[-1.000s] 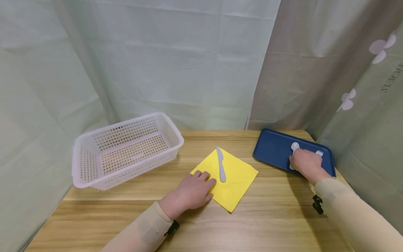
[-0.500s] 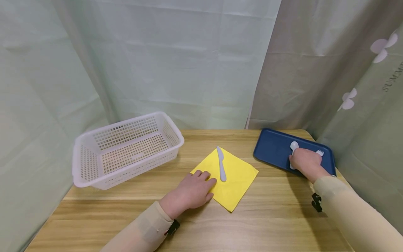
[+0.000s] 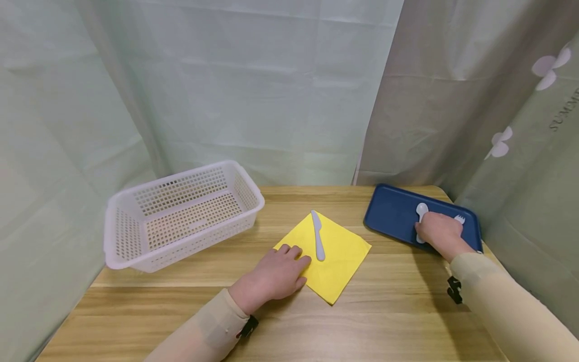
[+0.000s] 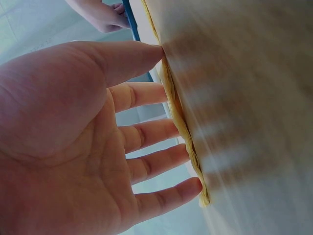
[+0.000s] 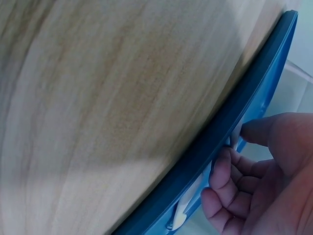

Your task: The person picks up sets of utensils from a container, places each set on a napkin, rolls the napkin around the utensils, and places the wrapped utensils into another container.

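Note:
In the head view, a folded yellow napkin (image 3: pixel 336 261) lies on the table with a pale plastic knife (image 3: pixel 318 236) across it. My left hand (image 3: pixel 278 274) rests its fingertips on the napkin's left edge; the left wrist view shows the fingers (image 4: pixel 151 132) spread and lightly bent. Over at the right, my right hand (image 3: pixel 440 231) is down at the navy tray (image 3: pixel 391 211). Its thumb and curled fingers pinch a white spoon (image 3: pixel 421 208), whose handle is partly covered. A white fork (image 3: pixel 460 219) lies right of that hand, mostly hidden beneath it.
A white perforated basket (image 3: pixel 181 216) stands at the back left of the wooden table (image 3: pixel 362 327). Pale curtains (image 3: pixel 271 90) hang close behind the table and along both sides. The tray sits near the table's back right corner.
The spoon's bowl has shifted slightly to the left on the tray. Both hands, the napkin and the knife look almost unmoved.

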Demonstrator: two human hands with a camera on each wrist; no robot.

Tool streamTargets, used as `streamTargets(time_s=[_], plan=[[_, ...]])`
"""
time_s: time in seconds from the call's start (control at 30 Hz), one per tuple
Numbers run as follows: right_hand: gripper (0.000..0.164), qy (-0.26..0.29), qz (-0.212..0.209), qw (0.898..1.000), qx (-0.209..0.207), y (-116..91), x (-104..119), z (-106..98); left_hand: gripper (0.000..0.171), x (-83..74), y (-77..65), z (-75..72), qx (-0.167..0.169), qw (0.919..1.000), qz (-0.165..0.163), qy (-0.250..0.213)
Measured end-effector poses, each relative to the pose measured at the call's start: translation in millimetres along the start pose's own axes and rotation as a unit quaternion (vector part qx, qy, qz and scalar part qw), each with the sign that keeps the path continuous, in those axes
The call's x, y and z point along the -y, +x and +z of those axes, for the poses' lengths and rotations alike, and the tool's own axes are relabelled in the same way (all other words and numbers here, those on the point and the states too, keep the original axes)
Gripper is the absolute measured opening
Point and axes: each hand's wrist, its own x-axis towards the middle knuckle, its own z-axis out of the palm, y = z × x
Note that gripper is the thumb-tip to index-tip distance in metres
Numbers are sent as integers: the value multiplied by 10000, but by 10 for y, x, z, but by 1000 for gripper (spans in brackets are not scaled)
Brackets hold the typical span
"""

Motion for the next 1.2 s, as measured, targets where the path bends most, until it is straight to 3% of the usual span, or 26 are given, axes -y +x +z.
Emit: streamTargets(time_s=[0.7, 1.2], plan=[[44, -19, -112, 9999, -76, -1, -9, 18, 40, 3, -2, -7, 2, 10000, 19, -15], [43, 384, -70, 9992, -67, -1, -10, 12, 43, 2, 5, 17, 42, 10000, -8, -19]])
